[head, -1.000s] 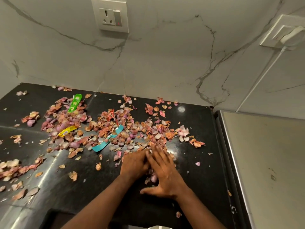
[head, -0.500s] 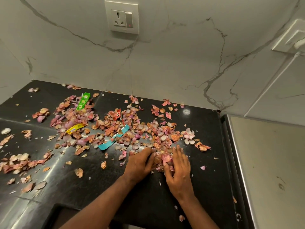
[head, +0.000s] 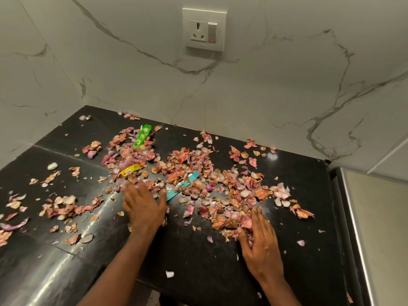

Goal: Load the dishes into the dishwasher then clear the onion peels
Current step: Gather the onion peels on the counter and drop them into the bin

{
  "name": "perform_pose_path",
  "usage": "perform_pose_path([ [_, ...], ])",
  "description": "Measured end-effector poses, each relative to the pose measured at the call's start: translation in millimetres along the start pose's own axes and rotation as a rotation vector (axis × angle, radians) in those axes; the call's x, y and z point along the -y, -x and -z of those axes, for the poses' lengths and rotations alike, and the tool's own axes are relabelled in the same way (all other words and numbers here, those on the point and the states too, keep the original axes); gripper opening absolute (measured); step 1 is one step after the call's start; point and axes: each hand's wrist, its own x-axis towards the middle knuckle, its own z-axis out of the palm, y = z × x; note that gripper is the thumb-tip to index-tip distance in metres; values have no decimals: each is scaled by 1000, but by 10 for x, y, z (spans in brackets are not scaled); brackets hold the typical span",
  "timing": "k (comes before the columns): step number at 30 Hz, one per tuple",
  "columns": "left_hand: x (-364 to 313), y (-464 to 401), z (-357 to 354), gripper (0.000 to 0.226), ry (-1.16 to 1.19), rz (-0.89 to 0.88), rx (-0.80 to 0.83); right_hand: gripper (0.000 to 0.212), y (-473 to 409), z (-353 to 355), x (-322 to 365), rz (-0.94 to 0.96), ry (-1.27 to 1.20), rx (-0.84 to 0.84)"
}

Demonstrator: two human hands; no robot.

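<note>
Pink-and-orange onion peels point(head: 198, 173) cover most of the black granite counter point(head: 198, 272), w/ the thickest band just beyond both sets of fingers and thinner drifts well off past the left hand's outer side. Left hand point(head: 143, 208) lies flat on the stone, fingers spread and blurred at the tips, pressing into the peels ahead of them; it holds nothing that I can see. Right hand point(head: 258, 241) is cupped on edge, fingers together and slightly bent, w/ a small heap of peels banked against the thumb side; whether any are actually pinched I cannot tell. No dishes or dishwasher in sight, so my guess is that part's done and this is the peel-clearing step, early on. Risks, as I judge them: the peels look dry and light, so a fast sweep prob. flicks them past the fingertips or over the near counter edge below the wrists. Small white flecks close to the wrists likely slip under the palms and get left behind. A teal strip point(head: 181, 186) sits just beyond the left fingertips, a yellow wrapper point(head: 130, 170) and a green wrapper point(head: 142, 136) farther out, so those get raked in w/ the peels unless picked out. To the outer side of the right hand a steel appliance top point(head: 375, 228) butts against the counter; bits pushed that way may lodge in the seam.
</note>
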Motion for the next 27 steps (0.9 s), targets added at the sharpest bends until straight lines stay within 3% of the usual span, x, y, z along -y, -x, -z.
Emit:
perform_pose_path([
  [2, 113, -136, 44, 98, -47, 187, 68, 77, -7, 8, 6, 7, 2, 13],
  [4, 94, -155, 6, 102, -108, 167, 134, 79, -19, 14, 10, 12, -10, 15],
  [8, -331, 6, -205, 93, -107, -137, 196, 77, -40, 28, 29, 13, -18, 20],
  [12, -892, 280, -320, 68, 154, -416, 310, 73, -39, 37, 31, 10, -32, 31],
  [17, -1262, 428, -205, 49, 455, -548, 582, 73, -44, 42, 17, 10, -100, 17],
  [23, -1213, 381, 52, 44, 628, -653, 348, 76, -50, 63, 6, -7, -143, 1],
  [27, -888, 344, 218, 13, 611, -636, 204, 71, -32, 48, 18, -16, -167, -19],
])
